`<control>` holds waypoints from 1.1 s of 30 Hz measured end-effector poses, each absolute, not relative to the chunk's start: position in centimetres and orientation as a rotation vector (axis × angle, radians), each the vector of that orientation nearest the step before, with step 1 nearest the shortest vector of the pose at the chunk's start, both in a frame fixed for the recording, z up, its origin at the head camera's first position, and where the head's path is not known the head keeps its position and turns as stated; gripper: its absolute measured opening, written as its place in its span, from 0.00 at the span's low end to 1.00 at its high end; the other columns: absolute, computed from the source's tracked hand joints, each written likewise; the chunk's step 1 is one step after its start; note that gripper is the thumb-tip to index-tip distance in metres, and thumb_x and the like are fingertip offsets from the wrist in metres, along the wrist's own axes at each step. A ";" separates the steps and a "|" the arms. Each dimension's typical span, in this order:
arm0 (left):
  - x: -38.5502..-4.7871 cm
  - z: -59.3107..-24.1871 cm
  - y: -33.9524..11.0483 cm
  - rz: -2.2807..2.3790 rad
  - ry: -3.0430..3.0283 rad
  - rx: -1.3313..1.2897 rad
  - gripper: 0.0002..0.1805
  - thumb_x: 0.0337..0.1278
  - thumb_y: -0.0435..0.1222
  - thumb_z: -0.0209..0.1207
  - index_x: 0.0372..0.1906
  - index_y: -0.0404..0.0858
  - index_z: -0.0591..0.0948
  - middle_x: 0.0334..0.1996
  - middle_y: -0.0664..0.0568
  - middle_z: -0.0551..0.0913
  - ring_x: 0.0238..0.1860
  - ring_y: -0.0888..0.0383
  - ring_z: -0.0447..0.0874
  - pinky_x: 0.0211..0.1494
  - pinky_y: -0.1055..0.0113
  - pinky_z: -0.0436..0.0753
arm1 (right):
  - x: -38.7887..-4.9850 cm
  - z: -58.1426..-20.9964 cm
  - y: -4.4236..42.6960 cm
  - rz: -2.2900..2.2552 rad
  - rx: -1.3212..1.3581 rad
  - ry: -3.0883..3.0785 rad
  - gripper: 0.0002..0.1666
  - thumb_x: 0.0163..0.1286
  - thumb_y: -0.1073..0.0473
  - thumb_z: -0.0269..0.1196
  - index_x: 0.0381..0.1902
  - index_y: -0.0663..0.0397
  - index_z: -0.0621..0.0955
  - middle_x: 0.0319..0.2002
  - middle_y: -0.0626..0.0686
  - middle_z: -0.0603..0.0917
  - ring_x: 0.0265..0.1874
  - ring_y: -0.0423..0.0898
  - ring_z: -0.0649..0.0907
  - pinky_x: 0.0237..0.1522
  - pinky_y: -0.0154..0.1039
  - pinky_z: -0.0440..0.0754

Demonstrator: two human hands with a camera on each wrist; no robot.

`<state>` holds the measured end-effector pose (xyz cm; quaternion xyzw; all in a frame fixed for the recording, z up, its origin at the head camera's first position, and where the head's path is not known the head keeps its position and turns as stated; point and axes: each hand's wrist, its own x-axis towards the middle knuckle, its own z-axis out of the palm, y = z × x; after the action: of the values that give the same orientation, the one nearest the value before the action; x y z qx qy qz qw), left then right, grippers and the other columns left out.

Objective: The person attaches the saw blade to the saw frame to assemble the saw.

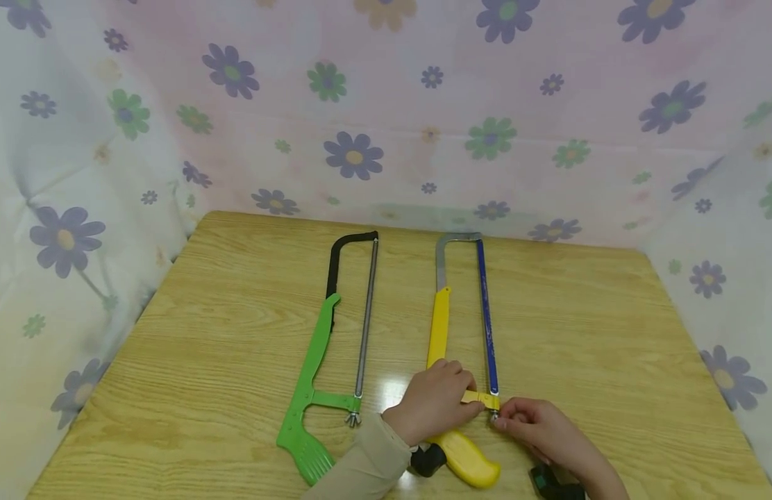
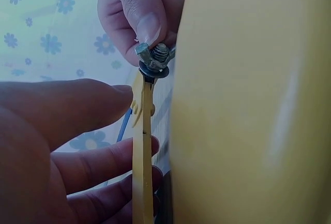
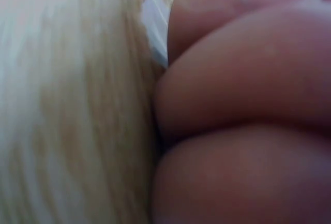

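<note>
A yellow-handled hacksaw (image 1: pixel 439 326) with a grey front frame and a blue blade (image 1: pixel 488 312) lies on the wooden table. My left hand (image 1: pixel 432 403) reaches over its handle and holds the yellow crossbar (image 2: pixel 142 151), thumb on one side and fingers on the other. At the crossbar's end sits a metal wing nut (image 2: pixel 150 58) on a threaded bolt. The thumb and fingertips of my right hand (image 1: pixel 548 430) pinch this wing nut. In the right wrist view, curled fingers (image 3: pixel 243 79) fill much of the picture and hide the nut.
Left of the yellow saw lies a green-handled hacksaw (image 1: pixel 307 375) with a black frame, a grey blade (image 1: pixel 367 319) and its own wing nut (image 1: pixel 353 419). Flowered cloth (image 1: pixel 411 111) hangs behind and beside the table (image 1: pixel 236 292).
</note>
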<state>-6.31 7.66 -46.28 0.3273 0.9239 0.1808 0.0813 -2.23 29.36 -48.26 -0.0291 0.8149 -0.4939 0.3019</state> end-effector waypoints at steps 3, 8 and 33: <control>-6.4 -46.2 7.6 0.543 2.768 0.976 0.15 0.53 0.57 0.51 0.37 0.53 0.79 0.34 0.65 0.72 0.34 0.67 0.68 0.28 0.75 0.69 | -2.3 -48.3 29.5 -1.293 -0.103 2.177 0.18 0.61 0.45 0.57 0.36 0.54 0.79 0.13 0.47 0.69 0.04 0.39 0.62 0.05 0.32 0.61; -6.4 -46.2 7.6 0.529 2.766 0.970 0.15 0.53 0.57 0.52 0.37 0.54 0.79 0.34 0.65 0.72 0.34 0.67 0.68 0.28 0.75 0.69 | -2.3 -48.4 29.6 -1.291 -0.134 2.154 0.17 0.61 0.47 0.58 0.37 0.54 0.79 0.15 0.46 0.70 0.05 0.38 0.62 0.06 0.32 0.61; -6.3 -46.4 7.7 0.518 2.758 0.966 0.15 0.53 0.58 0.51 0.37 0.55 0.78 0.34 0.65 0.72 0.35 0.66 0.68 0.30 0.74 0.70 | -2.2 -48.1 29.9 -1.357 -0.111 2.077 0.21 0.66 0.46 0.51 0.41 0.58 0.78 0.12 0.47 0.67 0.05 0.39 0.61 0.05 0.33 0.62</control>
<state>-6.32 7.75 -46.39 0.3241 0.9259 0.1737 0.0867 -2.21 29.93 -48.08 -0.0421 0.7913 -0.5172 0.3233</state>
